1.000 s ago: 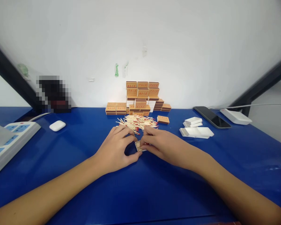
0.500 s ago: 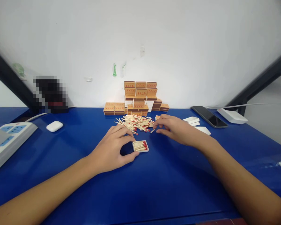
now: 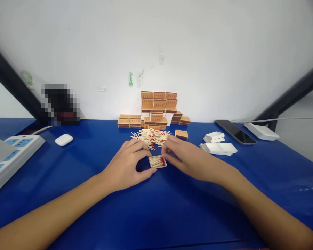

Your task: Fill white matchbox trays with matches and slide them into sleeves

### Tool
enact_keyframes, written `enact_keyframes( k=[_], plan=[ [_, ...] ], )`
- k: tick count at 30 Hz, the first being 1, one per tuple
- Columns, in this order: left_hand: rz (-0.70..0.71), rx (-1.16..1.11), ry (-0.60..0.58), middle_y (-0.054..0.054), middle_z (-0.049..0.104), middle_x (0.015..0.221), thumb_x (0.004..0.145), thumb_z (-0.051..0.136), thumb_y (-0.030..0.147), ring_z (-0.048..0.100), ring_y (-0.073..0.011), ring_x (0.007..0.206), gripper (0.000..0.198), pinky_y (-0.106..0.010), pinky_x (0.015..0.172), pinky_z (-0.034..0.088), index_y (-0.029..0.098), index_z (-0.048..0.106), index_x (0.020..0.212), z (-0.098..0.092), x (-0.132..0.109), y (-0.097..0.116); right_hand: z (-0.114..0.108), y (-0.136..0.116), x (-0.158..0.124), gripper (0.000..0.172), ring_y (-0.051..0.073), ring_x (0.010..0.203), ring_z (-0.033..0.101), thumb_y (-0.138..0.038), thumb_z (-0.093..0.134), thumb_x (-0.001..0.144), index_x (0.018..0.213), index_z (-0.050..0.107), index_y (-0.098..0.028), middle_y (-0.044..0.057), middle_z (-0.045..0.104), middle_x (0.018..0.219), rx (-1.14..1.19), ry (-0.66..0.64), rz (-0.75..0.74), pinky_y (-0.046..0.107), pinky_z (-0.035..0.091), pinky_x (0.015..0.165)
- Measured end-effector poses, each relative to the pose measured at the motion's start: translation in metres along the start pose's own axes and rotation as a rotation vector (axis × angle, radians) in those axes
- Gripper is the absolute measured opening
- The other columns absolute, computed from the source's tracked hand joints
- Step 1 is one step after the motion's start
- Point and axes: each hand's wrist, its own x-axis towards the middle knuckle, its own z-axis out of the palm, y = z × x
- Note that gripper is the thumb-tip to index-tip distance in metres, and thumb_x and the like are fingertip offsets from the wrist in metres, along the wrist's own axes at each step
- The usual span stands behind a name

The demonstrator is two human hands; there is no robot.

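Observation:
A small white tray (image 3: pixel 158 167) filled with red-tipped matches (image 3: pixel 155 161) lies on the blue table. My left hand (image 3: pixel 131 165) grips its left end between thumb and fingers. At the tray's right end, the closed fingertips of my right hand (image 3: pixel 185 156) meet over the match heads; what they pinch is too small to make out. Behind both hands spreads a loose pile of matches (image 3: pixel 152 136). A single orange matchbox (image 3: pixel 181 134) lies to the right of the pile.
Stacked matchboxes (image 3: pixel 159 104) stand against the wall. White empty trays (image 3: pixel 219 148) lie at the right, near a phone (image 3: pixel 234 132) and a white box (image 3: pixel 261 131). On the left are a white case (image 3: pixel 64 140) and a power strip (image 3: pixel 28 147).
My right hand has moved left and toward me, from the match pile's right side to the tray. The orange matchbox and white trays are more exposed. My left hand keeps its hold.

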Motion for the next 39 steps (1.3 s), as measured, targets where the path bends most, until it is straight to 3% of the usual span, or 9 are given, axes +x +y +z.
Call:
enact_keyframes(
  k=[4,8,12,16,20,25,31,37,39],
  plan=[
    [-0.001,0.013,-0.011,-0.007,0.072,0.110,0.091,0.077,0.039,0.062,-0.0274,0.110,0.022,-0.047,0.097,0.049,0.022,0.073,0.105,0.001,0.000,0.000,0.011,-0.016,0.001,0.013,0.018,0.081,0.060,-0.019,0.050,0.105,0.098,0.061,-0.019,0.008,0.063,0.103,-0.056,-0.031,-0.072,0.033,0.046,0.072],
    [0.004,0.009,0.001,-0.007,0.072,0.110,0.089,0.078,0.039,0.063,-0.0274,0.110,0.023,-0.046,0.096,0.049,0.021,0.073,0.103,0.000,0.000,0.000,0.009,-0.011,0.000,0.014,0.018,0.080,0.060,-0.018,0.052,0.104,0.097,0.063,-0.020,0.007,0.063,0.103,-0.073,0.006,-0.044,0.031,0.043,0.069],
    [-0.004,-0.003,-0.019,-0.006,0.071,0.110,0.089,0.078,0.038,0.063,-0.0264,0.108,0.022,-0.046,0.096,0.049,0.022,0.073,0.104,-0.001,-0.001,0.000,-0.004,0.007,-0.002,0.014,0.019,0.083,0.059,-0.020,0.053,0.103,0.096,0.064,-0.021,0.006,0.063,0.100,-0.093,0.116,0.001,0.031,0.042,0.071],
    [0.007,-0.024,-0.018,-0.006,0.071,0.111,0.091,0.076,0.039,0.063,-0.0263,0.111,0.023,-0.048,0.102,0.047,0.022,0.073,0.107,-0.001,-0.001,0.000,-0.014,0.036,-0.002,0.018,0.021,0.079,0.059,-0.027,0.051,0.104,0.096,0.066,-0.020,0.007,0.063,0.094,-0.209,0.261,0.137,0.034,0.041,0.072],
    [0.007,-0.029,-0.067,-0.006,0.071,0.113,0.093,0.074,0.040,0.062,-0.0261,0.112,0.023,-0.047,0.103,0.047,0.023,0.073,0.108,-0.001,-0.002,0.000,-0.010,0.052,0.002,0.017,0.020,0.079,0.059,-0.026,0.055,0.102,0.093,0.068,-0.021,0.006,0.063,0.093,-0.171,0.219,0.157,0.033,0.041,0.071],
    [0.014,-0.028,-0.061,-0.006,0.070,0.114,0.091,0.076,0.039,0.060,-0.0257,0.115,0.023,-0.046,0.106,0.045,0.023,0.073,0.107,-0.001,-0.002,-0.001,0.008,0.038,0.013,0.011,0.021,0.090,0.061,-0.021,0.059,0.100,0.097,0.069,-0.021,0.006,0.064,0.097,-0.056,0.148,0.047,0.033,0.045,0.078],
    [0.015,-0.010,-0.065,-0.006,0.070,0.113,0.091,0.076,0.039,0.060,-0.0266,0.115,0.022,-0.046,0.106,0.044,0.022,0.073,0.104,-0.001,-0.002,0.000,0.015,0.036,0.016,0.014,0.022,0.092,0.062,-0.018,0.058,0.101,0.088,0.062,-0.020,0.007,0.065,0.099,-0.094,0.125,0.044,0.034,0.046,0.078],
    [0.012,-0.005,-0.072,-0.006,0.070,0.113,0.091,0.076,0.040,0.060,-0.0266,0.115,0.022,-0.046,0.104,0.045,0.022,0.073,0.103,-0.001,-0.002,0.001,0.025,0.035,0.025,0.016,0.021,0.084,0.060,-0.031,0.065,0.099,0.088,0.062,-0.020,0.006,0.064,0.095,-0.162,0.215,0.122,0.034,0.042,0.072],
    [0.009,-0.004,-0.072,-0.006,0.070,0.112,0.091,0.076,0.040,0.060,-0.0267,0.114,0.022,-0.047,0.104,0.046,0.022,0.073,0.103,-0.001,-0.001,0.001,0.028,0.035,0.029,0.014,0.020,0.082,0.059,-0.027,0.065,0.098,0.086,0.062,-0.020,0.006,0.064,0.093,-0.166,0.212,0.133,0.033,0.041,0.070]
  ],
)
